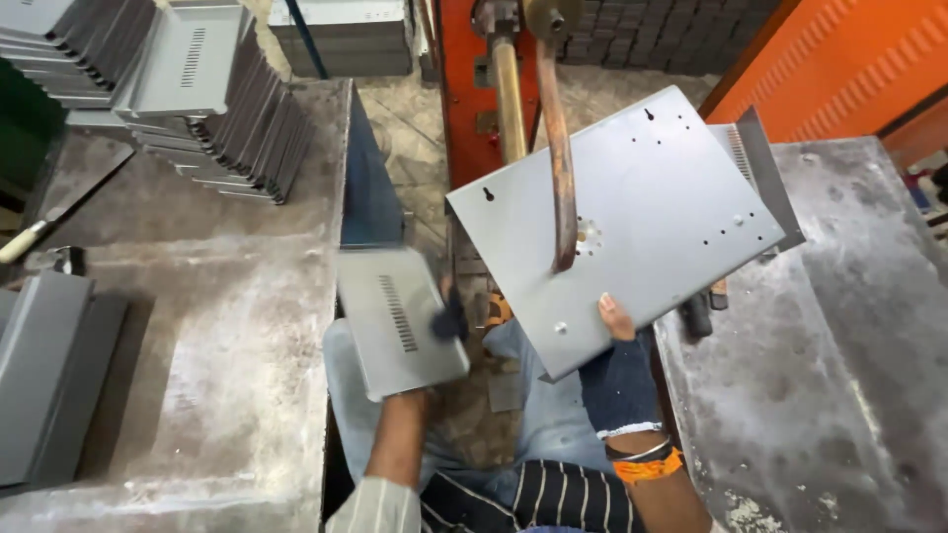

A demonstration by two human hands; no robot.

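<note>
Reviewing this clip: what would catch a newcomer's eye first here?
The large grey metal panel at centre, gripped at its lower edge by the gloved right hand and held under the curved copper arm of the orange machine. Beside it, the left hand holds a smaller slotted panel, and stacked panels fill the worn table upper left.

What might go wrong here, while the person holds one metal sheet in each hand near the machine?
1. The right hand holds the large grey panel only at its lower edge, so the panel may tip or slip under the copper arm.
2. The thumb lies bare on the sheet edge and could be cut.
3. The left hand carries the small vented plate by one side; it may drop.
</note>
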